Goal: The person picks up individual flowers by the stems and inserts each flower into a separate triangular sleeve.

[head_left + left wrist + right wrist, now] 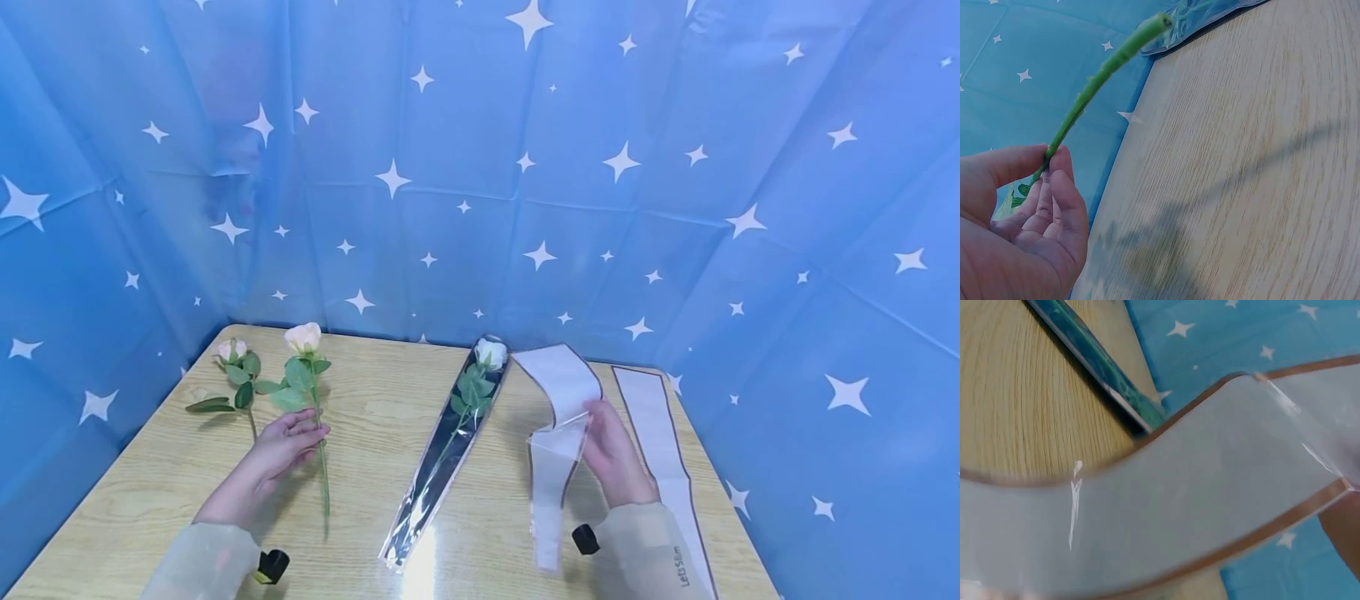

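Observation:
My left hand [281, 450] pinches the green stem of a pale pink artificial rose [303, 337], bloom pointing away from me. In the left wrist view, thumb and fingertips meet around the stem [1088, 94], whose cut end is raised off the table. On the other side, my right hand [617, 458] grips the edge of a long white flower sleeve [564, 383] with a clear film front and a brown border. The sleeve bends near the fingers and its lower part hangs toward me. It spans the right wrist view, where the hand is mostly out of frame.
Between the hands lies a black-backed clear sleeve [427, 492] with a white rose [491, 355] inside. A second pale pink rose [232, 350] lies at the table's left. Another white sleeve [660, 425] lies along the right edge. A blue star-patterned curtain [465, 150] surrounds the wooden table.

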Demonstrator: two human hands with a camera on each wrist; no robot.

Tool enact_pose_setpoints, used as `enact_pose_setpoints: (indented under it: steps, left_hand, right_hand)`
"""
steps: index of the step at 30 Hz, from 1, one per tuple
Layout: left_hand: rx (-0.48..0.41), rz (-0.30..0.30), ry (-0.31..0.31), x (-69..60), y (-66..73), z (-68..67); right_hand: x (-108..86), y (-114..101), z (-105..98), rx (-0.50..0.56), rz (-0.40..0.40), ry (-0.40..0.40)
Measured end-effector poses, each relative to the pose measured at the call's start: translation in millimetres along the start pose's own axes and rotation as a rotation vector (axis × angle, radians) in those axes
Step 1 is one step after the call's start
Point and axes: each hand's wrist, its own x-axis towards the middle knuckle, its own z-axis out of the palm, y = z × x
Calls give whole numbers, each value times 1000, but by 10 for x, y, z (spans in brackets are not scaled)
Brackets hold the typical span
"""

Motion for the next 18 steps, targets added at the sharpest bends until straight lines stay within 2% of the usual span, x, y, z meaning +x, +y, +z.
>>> enact_pose_setpoints:
  steps: [3,7,13,18]
  left_hand:
    - [5,-1,4,-7,3,1]
    - [12,-1,1,-9,4,1]
    - [11,13,13,-10,21,15]
    - [21,28,20,-10,36,40]
  right_hand:
    - [9,11,76,-54,-21,60]
    - [21,34,136,-164,-93,124]
    - [33,67,195,-260,-219,175]
    - [32,100,242,-437,-221,211]
